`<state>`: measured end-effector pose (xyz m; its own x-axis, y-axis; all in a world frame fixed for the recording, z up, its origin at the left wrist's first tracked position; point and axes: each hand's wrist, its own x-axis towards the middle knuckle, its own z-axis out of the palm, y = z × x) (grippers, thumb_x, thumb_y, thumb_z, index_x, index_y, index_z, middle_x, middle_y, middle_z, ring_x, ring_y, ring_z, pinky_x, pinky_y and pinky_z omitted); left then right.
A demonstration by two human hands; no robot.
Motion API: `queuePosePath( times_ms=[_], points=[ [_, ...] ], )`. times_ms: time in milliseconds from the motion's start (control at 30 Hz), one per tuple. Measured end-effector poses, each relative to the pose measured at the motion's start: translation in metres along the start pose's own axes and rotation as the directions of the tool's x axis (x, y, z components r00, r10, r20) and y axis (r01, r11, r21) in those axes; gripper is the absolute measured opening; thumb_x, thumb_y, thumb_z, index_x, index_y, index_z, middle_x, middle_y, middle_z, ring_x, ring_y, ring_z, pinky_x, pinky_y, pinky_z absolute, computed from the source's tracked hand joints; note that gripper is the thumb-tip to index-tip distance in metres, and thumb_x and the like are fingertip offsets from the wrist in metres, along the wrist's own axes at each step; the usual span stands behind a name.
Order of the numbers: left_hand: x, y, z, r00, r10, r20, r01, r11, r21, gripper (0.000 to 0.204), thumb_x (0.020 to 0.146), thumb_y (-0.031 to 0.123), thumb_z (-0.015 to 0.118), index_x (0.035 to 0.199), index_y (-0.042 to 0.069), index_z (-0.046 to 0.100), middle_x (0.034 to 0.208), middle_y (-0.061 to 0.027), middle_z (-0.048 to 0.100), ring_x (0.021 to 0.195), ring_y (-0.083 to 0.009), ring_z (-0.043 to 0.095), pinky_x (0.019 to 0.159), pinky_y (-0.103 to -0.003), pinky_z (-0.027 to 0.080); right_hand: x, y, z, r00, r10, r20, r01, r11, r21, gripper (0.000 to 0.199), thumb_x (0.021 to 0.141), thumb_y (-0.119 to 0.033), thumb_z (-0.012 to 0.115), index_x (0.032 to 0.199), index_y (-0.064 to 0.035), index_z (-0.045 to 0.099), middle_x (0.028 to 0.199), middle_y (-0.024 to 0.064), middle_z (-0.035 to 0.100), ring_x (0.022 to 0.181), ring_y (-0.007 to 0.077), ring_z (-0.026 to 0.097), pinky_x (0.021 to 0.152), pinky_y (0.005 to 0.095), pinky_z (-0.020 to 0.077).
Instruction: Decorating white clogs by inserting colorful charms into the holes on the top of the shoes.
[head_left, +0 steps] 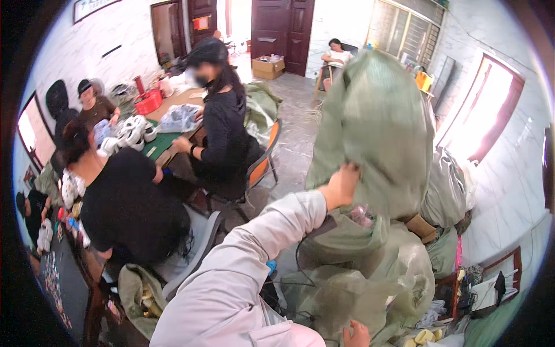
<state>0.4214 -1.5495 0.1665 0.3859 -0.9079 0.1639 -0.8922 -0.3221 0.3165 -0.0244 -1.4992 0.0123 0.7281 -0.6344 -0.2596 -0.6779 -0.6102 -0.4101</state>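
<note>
My left arm, in a light grey sleeve, reaches up across the middle. My left hand (342,186) is closed on the side of a big, full green woven sack (384,121), which stands tall and looks slightly blurred. Under it sits another green sack (347,237) with something pinkish showing at its opening. My right hand (356,334) shows only partly at the bottom edge, thumb and fingers apart, with nothing visible in it. It is close to a crumpled, translucent green sack (352,295) low in front of me.
More sacks (445,191) lean along the right wall. A wooden rack (503,283) stands lower right. Left, people sit around a table (185,101) with white shoes (136,132); an orange-backed chair (266,156) is near. A cardboard box (268,67) and a seated person (336,58) are farther back.
</note>
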Motion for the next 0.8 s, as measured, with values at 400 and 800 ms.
queuePosePath(
  times_ms=[400,800],
  points=[
    [0.166,-0.213,0.125,0.955,-0.166,-0.245,-0.076,0.663,-0.744,0.033,0.084,0.006,0.055,0.117,0.003,0.055,0.113,-0.0196,0.061,0.107,-0.0334,0.057,0.09,-0.039,0.045,0.157,-0.102,-0.004,0.98,0.165,0.112,-0.178,0.976,0.126,0.035,0.089,-0.025,0.054,0.113,-0.0005,0.058,0.107,0.0231,0.061,0.102,0.0402,0.056,0.088,0.0445,0.0447],
    [0.309,-0.546,-0.114,0.114,-0.792,-0.6,-0.295,0.549,-0.782,0.108,0.069,0.035,0.08,0.139,-0.014,0.013,0.143,-0.0287,0.027,0.134,-0.0325,0.028,0.109,-0.035,0.023,0.243,-0.14,-0.034,0.912,0.34,0.229,-0.349,0.937,-0.001,0.031,0.087,-0.027,0.053,0.103,-0.0007,0.06,0.096,0.0238,0.063,0.09,0.0411,0.059,0.077,0.0471,0.0465]
  ],
)
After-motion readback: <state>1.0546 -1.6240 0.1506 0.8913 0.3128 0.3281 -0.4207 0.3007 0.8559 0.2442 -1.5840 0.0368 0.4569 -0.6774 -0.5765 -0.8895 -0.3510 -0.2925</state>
